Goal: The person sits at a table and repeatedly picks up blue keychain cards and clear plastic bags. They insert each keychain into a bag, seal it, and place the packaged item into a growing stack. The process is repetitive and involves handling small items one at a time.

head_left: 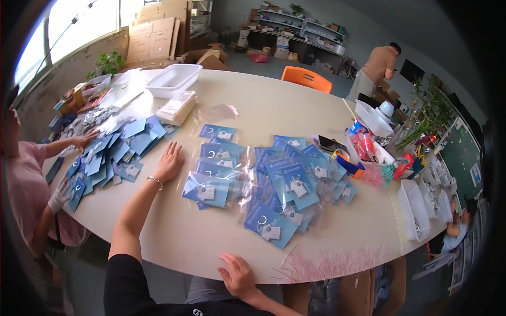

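Closest to my camera, the right hand (240, 275) is at the near edge of the tabletop (211, 239), fingers loosely bent and thumb apart, nothing visible in it. Beyond it I have bagged blue cards (211, 171) with key rings, in an overlapping row, and just to the right a larger heap (292, 181) of them. Left of the row I see the left hand (169, 162) lying flat, fingers extended, gripping nothing I can see. Further left is a pile of loose cards (105, 152), a co-worker's gloved hand (59, 196) beside it. Pink strands (337, 265) spread along the near edge. Farther back I make out a white tray (162, 90) and, past the tabletop, an orange chair (307, 79).
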A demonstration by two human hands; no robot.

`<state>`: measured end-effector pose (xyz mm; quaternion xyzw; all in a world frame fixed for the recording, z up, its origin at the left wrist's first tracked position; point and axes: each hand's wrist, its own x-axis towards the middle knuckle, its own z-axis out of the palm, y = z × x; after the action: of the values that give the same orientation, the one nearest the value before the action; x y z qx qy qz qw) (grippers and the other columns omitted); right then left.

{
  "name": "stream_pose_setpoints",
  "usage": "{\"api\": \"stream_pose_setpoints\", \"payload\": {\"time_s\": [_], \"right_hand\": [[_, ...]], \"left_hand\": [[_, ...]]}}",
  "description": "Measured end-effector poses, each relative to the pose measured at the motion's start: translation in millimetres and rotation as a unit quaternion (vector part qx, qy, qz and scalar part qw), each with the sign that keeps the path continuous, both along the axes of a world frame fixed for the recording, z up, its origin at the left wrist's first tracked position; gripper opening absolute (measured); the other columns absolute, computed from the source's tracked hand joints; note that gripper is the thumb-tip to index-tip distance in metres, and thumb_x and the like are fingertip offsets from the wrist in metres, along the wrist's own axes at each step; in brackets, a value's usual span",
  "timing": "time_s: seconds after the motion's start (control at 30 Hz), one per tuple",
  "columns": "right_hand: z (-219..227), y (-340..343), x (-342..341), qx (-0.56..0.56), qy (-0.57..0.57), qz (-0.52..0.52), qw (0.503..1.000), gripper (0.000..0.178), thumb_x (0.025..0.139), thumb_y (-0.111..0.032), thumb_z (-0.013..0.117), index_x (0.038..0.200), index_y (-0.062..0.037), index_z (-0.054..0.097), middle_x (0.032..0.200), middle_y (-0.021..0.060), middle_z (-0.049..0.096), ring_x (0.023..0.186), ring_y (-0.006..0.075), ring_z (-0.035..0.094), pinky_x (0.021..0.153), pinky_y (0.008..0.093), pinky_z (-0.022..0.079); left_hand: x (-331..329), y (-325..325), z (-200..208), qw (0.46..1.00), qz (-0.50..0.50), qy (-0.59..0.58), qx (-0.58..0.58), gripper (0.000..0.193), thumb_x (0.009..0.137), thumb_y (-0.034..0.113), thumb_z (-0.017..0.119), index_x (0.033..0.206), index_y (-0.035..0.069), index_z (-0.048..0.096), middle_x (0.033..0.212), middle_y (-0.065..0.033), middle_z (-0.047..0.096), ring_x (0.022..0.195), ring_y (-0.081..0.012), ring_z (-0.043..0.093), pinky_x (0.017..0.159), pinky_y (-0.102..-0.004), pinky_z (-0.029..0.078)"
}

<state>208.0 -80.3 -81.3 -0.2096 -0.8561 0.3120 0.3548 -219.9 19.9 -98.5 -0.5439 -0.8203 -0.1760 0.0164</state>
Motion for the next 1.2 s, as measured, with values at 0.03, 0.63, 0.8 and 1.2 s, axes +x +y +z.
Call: {"api": "stream_pose_setpoints", "payload": {"time_s": [0.03, 0.63, 0.8, 1.2], "right_hand": [[1.8, -0.5, -0.7, -0.011, 0.013, -0.001, 1.0, 0.029, 0.089, -0.017, 0.066, 0.113, -0.0014, 0.06, 0.109, 0.0153, 0.064, 0.1, 0.034, 0.062, 0.087, 0.0401, 0.05], [12.5, 4.5, 6.5, -0.065, 0.064, -0.011, 0.996, 0.011, 0.083, -0.003, 0.069, 0.093, -0.0011, 0.065, 0.091, 0.0122, 0.064, 0.081, 0.0291, 0.062, 0.069, 0.0367, 0.051], [52.2, 52.0, 21.7, 0.078, -0.087, 0.0, 0.993, 0.031, 0.08, -0.007, 0.068, 0.109, -0.0014, 0.062, 0.115, 0.0157, 0.057, 0.105, 0.0335, 0.056, 0.091, 0.0424, 0.045], [69.2, 344.1, -225.0, 0.009, -0.305, -0.018, 0.952, 0.069, 0.087, -0.056, 0.06, 0.128, -0.0007, 0.052, 0.132, 0.0199, 0.054, 0.125, 0.0344, 0.049, 0.105, 0.0454, 0.038]], "left_hand": [[-10.5, 21.1, -1.6, 1.0, -0.005, 0.008, 0.021, 0.058, 0.094, 0.028, 0.053, 0.142, 0.0, 0.037, 0.154, -0.0217, 0.026, 0.146, -0.0338, 0.016, 0.119, -0.0411, 0.018], [106.9, 20.5, 90.8, 0.963, -0.251, 0.008, 0.093, 0.044, 0.079, 0.022, 0.075, 0.118, 0.007, 0.06, 0.124, -0.0138, 0.053, 0.119, -0.0332, 0.047, 0.102, -0.042, 0.04], [135.6, -44.9, 73.1, 0.971, -0.233, 0.033, -0.032, 0.076, 0.069, 0.038, 0.083, 0.133, 0.01, 0.051, 0.132, -0.0145, 0.047, 0.129, -0.0328, 0.038, 0.105, -0.0458, 0.035], [205.4, -107.3, 40.4, 0.394, 0.065, -0.917, 0.009, 0.051, 0.102, 0.04, 0.043, 0.119, -0.008, 0.052, 0.116, -0.0225, 0.06, 0.114, -0.0333, 0.059, 0.102, -0.0427, 0.048]]}}
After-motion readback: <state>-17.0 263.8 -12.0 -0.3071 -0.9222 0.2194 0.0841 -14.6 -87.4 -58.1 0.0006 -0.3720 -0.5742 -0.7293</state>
